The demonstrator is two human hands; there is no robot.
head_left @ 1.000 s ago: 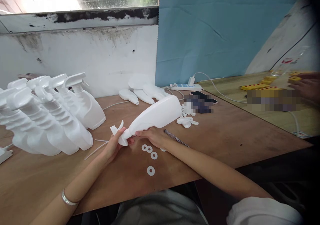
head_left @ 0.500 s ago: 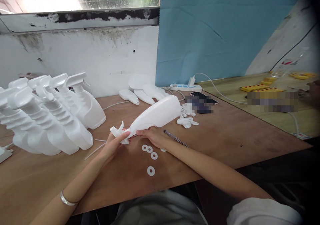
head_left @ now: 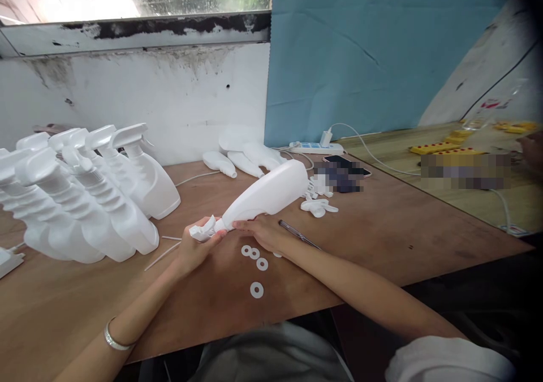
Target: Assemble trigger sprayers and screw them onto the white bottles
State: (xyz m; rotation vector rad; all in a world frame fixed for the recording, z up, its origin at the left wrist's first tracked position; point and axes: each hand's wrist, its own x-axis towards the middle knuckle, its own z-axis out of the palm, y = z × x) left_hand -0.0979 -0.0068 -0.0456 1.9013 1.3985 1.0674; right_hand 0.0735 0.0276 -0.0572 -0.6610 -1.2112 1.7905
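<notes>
A white plastic spray bottle [head_left: 271, 187] is held tilted above the table, its base up to the right and its neck down to the left. My right hand [head_left: 258, 230] is closed around the bottle near its neck. At the neck sits a white trigger spray head [head_left: 203, 230], with my left hand [head_left: 197, 249] closed on it, thumb along the near side. Whether the head's collar is fully seated I cannot tell. Below my hands lie several flat white washers [head_left: 257, 290]. Thin white tubes [head_left: 162, 256] lie beside my left wrist.
Several white spray bottles with heads [head_left: 93, 212] stand at the left. Bottles without heads [head_left: 244, 158] lie by the wall. Loose trigger heads [head_left: 318, 206], a pen-like tool [head_left: 299, 235], a phone [head_left: 345, 165] and a power strip [head_left: 316, 147] are on the right. Another person's hand [head_left: 532, 150] shows far right.
My left hand has turned the trigger head about the bottle neck, and its thumb has shifted lower. The bottle and my right hand have hardly moved.
</notes>
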